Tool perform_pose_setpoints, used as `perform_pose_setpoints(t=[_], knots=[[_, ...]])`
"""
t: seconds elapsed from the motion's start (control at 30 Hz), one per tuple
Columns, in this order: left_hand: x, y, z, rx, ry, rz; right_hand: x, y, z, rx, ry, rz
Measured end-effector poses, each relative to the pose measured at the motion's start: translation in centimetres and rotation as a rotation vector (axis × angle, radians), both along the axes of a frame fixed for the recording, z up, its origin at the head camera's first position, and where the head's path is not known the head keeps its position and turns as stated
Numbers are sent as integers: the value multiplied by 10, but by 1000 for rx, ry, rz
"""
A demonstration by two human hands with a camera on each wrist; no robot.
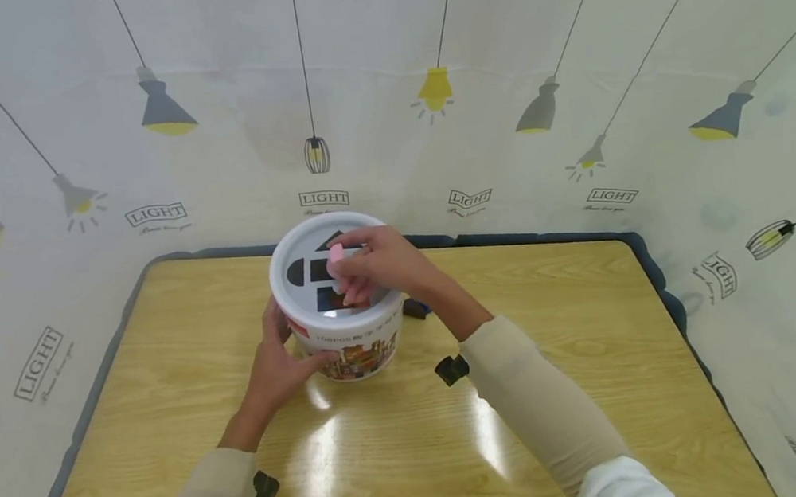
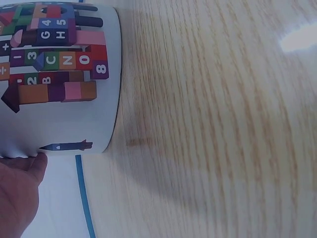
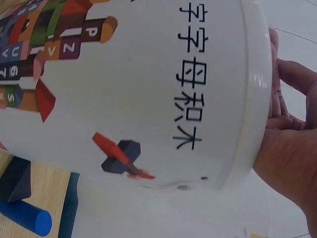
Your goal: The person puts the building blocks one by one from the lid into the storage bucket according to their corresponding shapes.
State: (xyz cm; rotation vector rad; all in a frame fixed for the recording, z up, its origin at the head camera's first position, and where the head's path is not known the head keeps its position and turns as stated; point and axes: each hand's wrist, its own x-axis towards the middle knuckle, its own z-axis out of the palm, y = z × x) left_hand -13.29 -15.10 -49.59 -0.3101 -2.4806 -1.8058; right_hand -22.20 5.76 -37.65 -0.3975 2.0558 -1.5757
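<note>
Right hand [image 1: 379, 261] pinches a small pink block [image 1: 336, 253] over the white lid [image 1: 302, 300], near its half-round and rectangular cut-outs; can't tell if it touches. Left hand [image 1: 281, 365] grips the smooth, round white tub [image 1: 330, 336]. Under it I see glossy wood-grain table [image 1: 555, 313]. Blue cylinder [image 3: 29, 218], dark angular block [image 3: 16, 179] lie near the tub.

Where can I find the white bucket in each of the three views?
Head: the white bucket stands left of centre.
Left wrist: the bucket fills the upper left, cut by the picture edge.
Right wrist: the bucket fills most of the upper and middle picture.
Shared landmark: the wood-grain table, under the bucket in the head view, to its right in left wrist, at lower left in right wrist.
</note>
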Motion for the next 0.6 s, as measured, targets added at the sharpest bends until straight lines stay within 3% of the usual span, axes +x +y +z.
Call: perform_pose_setpoints(t=[0.33, 0.6], knots=[[1, 1, 3, -21, 45, -3, 0, -19, -2, -27, 20, 19], [0, 0, -1, -5, 29, -6, 1, -34, -9, -67, 26, -12]])
